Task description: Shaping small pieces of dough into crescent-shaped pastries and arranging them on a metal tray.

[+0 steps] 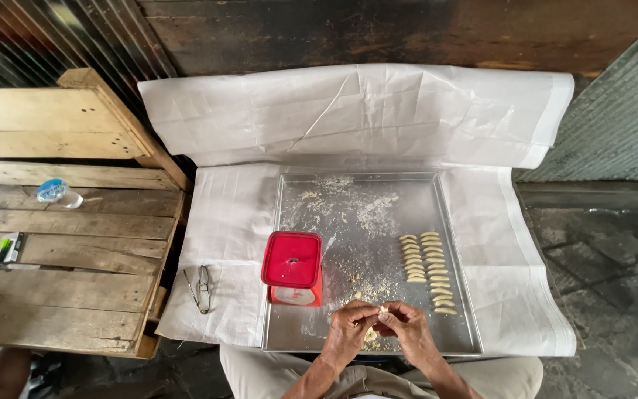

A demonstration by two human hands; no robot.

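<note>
A white sheet [238, 222] covers the low table, with a metal tray [289, 336] laid on it mid-frame. At the tray's lower edge the left hand [348, 332] and right hand [411, 332] meet, fingers pinched closed around a small dough piece [382, 310], apparently shaping it. Finished crescents [428, 272] sit in two rows just above and to the right; placing another calls for reaching there. A red box [292, 266] stands left, spectacles [201, 288] beyond it, clear of the hands.

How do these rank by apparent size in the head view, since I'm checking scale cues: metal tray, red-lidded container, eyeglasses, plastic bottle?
1. metal tray, by far the largest.
2. red-lidded container.
3. eyeglasses and plastic bottle look about alike, so I won't rank them.
</note>
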